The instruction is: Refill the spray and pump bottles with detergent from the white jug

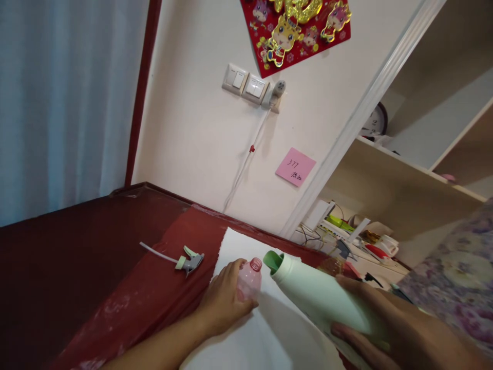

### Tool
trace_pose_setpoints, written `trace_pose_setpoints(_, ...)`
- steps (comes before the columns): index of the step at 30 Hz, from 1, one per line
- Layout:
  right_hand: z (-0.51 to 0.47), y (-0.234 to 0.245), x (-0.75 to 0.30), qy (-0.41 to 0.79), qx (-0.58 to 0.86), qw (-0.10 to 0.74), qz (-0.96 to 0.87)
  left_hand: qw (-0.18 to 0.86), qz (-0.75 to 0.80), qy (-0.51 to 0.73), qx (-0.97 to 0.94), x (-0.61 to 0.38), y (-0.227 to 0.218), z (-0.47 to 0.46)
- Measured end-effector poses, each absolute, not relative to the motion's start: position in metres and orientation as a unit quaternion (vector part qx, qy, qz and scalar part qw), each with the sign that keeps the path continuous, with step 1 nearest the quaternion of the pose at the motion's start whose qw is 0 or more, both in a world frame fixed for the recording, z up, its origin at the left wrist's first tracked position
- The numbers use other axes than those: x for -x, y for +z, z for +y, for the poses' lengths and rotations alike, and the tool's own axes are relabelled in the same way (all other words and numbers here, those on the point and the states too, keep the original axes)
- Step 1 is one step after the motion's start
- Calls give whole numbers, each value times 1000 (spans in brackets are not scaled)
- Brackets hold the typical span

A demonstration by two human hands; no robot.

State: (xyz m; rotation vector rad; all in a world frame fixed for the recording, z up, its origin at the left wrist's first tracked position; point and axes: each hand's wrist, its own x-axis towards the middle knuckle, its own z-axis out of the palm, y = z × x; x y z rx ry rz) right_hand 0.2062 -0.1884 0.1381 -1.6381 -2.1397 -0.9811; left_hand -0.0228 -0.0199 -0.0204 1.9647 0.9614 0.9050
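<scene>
My left hand (227,295) is closed around a small pink see-through bottle (250,281) that has no cap on its threaded neck. My right hand (389,318) grips a large pale green jug (316,290), tilted so its green spout (273,261) points at the bottle's mouth. Spout and mouth are close together but apart. No stream of liquid can be made out between them. To the left, a grey and green spray trigger (189,262) with its white dip tube (157,252) lies on the dark red table (154,308).
White paper (265,334) lies beneath both hands. The wall behind carries light switches (245,84), a plug with a hanging white cord (246,159) and a pink note (295,167). Shelves with a clock (375,122) stand right. A flowered cloth (458,272) is at the right edge.
</scene>
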Motion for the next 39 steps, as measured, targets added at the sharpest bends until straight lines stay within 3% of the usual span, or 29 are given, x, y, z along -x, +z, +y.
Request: trace_pose_setpoints(39,-180,154,-198,-370,535,26,-759,366,356,364,-779,20,-24,-17)
